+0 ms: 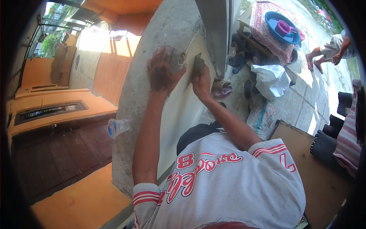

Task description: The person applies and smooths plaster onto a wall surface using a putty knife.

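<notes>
Two bare hands work at a broad slab of rough grey concrete (131, 152) and the smooth cream face (177, 126) along its edge. The left hand (163, 74) lies palm down on the concrete, its fingers spread and released; the palm is hidden, and the back of the hand is dark with what may be grime or shadow. The right hand (201, 82) has its fingers clenched around a flat grey tool (198, 65), whose blade stands up beyond them against the cream face, near its far end. The grip covers the lower part of the tool, so its handle cannot be made out, nor whether the blade's edge touches the surface.

The lower part of the cream face passes out of sight behind the person's white shirt (228, 179). A clear plastic cup (119, 127) lies tipped over at the slab's left edge. Beyond a grey post (216, 34), a blue basin (270, 23) with a pink dipper (282, 27) rests on a patterned rug (263, 36); its support is mostly covered. A crumpled white sack (270, 81) partly screens the clutter behind it. At the right, another person (335, 47) is cut off by the dark rim, with only legs, shorts and an arm visible.
</notes>
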Available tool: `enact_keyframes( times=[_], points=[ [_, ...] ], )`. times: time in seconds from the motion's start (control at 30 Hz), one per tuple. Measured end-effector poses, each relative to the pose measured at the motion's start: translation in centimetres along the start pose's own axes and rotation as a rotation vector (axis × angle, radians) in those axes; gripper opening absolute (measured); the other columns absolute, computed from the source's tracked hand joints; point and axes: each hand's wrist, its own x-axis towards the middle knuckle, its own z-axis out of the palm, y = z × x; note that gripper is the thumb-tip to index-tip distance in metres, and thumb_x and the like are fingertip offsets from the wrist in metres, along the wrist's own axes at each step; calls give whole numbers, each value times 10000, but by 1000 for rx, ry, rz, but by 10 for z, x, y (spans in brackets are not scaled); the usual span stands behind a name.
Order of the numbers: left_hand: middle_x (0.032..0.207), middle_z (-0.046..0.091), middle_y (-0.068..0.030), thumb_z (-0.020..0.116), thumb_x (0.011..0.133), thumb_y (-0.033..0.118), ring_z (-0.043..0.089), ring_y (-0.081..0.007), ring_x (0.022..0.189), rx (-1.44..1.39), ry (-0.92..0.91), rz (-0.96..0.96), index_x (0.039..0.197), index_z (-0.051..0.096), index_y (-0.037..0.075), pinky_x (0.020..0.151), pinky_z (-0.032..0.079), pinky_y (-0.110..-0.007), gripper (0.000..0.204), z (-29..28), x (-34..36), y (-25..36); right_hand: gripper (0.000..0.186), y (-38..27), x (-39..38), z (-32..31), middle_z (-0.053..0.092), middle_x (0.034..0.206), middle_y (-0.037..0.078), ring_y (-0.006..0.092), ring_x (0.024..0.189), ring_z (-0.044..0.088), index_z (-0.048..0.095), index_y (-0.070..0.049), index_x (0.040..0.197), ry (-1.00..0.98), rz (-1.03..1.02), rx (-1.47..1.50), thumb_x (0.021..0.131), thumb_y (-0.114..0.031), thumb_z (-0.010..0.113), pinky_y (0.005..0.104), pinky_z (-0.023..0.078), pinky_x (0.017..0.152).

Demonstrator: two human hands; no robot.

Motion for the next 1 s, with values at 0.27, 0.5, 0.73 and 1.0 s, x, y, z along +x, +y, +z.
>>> enact_keyframes(
  times=[0.27,0.5,0.73,1.0],
  points=[
    [1519,415,-119,696,832,448,379,-341,1403,3,46,10,1423,498,167,1154,259,-528,684,3,-5,1,272,-17,13,14,592,1082,276,468,1005,586,526,49,1172,110,15,-15,974,-135,493,504,452,856],
    [1488,458,-107,652,848,525,414,-310,1378,-21,130,2,1386,549,162,1166,254,-487,657,13,-10,-7,395,-20,19,30,614,1188,287,449,1064,608,525,14,1325,240,-132,-34,941,-63,469,466,473,913],
    [1497,439,-118,626,807,617,376,-279,1404,-58,96,20,1412,525,153,1165,240,-473,770,3,-6,-1,492,43,-136,79,627,1218,272,417,1117,614,457,-18,1430,243,387,-91,938,-13,435,442,470,959],
    [1351,571,-130,620,853,548,465,-311,1305,10,81,100,1276,612,85,1128,334,-397,627,16,4,-9,463,83,-255,78,585,1295,257,397,1145,599,428,3,1436,35,852,90,977,-57,420,432,472,975]
  ],
)
